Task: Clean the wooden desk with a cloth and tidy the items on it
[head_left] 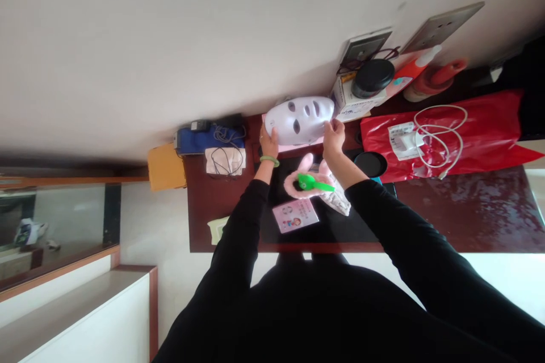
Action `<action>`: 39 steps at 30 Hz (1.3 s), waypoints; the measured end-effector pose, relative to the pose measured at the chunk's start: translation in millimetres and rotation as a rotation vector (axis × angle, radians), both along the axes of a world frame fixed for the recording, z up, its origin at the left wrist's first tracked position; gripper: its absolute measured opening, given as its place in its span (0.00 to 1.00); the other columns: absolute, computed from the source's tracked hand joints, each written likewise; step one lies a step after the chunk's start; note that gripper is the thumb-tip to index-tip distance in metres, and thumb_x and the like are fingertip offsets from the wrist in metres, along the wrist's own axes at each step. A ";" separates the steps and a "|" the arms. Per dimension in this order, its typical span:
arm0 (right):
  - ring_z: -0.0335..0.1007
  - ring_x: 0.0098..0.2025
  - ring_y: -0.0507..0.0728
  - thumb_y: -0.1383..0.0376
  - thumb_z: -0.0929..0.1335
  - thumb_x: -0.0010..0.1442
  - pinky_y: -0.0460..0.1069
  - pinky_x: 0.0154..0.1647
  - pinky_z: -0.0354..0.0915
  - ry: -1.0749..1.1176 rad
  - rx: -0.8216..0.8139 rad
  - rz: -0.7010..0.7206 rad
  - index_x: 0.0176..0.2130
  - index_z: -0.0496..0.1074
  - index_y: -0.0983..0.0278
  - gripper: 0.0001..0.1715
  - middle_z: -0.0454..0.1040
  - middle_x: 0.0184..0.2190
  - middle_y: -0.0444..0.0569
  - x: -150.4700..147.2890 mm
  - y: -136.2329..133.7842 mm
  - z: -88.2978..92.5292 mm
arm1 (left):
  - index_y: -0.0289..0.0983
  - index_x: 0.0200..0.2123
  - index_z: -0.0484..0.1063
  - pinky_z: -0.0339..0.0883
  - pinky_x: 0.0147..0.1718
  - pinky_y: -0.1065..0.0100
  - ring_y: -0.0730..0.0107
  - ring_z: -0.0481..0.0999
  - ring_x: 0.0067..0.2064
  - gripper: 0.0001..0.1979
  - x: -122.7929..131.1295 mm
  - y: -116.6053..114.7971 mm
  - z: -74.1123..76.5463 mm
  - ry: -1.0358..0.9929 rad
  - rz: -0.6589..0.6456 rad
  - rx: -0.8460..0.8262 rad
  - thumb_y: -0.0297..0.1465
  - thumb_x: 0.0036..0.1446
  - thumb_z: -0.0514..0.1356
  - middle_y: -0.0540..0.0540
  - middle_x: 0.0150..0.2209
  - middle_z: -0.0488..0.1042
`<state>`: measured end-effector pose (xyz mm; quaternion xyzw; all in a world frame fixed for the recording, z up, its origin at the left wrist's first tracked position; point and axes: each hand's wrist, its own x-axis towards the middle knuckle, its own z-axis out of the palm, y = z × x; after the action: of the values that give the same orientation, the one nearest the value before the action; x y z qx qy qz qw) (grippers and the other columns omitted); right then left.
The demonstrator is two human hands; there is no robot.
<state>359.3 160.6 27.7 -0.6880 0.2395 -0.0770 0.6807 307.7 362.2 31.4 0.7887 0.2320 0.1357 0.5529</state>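
Observation:
A white face mask with eye and mouth openings lies on its side near the wall, its mouth end to the right. My left hand grips its left edge, thumb on the front and the other fingers mostly hidden. At the lower right edge my right hand pinches the rim with bent fingers. Beneath the mask a strip of something pink shows. Closer to me lie a pink fluffy headband and a bright green handled item on top of it. A pink printed packet rests below them.
A red plastic bag with a white cable lies on the right of the dark red table. Against the wall stand a white box, a black-lidded jar and an orange bottle. A blue box sits at left.

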 end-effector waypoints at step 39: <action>0.84 0.51 0.60 0.51 0.85 0.45 0.52 0.50 0.78 0.180 0.595 0.607 0.45 0.82 0.56 0.29 0.86 0.44 0.47 -148.5 -69.8 80.9 | 0.40 0.53 0.77 0.78 0.56 0.53 0.56 0.84 0.51 0.25 -108.9 -93.0 72.6 -0.160 -0.330 -0.509 0.45 0.59 0.76 0.42 0.48 0.83</action>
<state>210.8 90.8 108.6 -0.5051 0.0966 0.2593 0.8175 198.8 269.2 104.0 0.6389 0.0831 0.0432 0.7636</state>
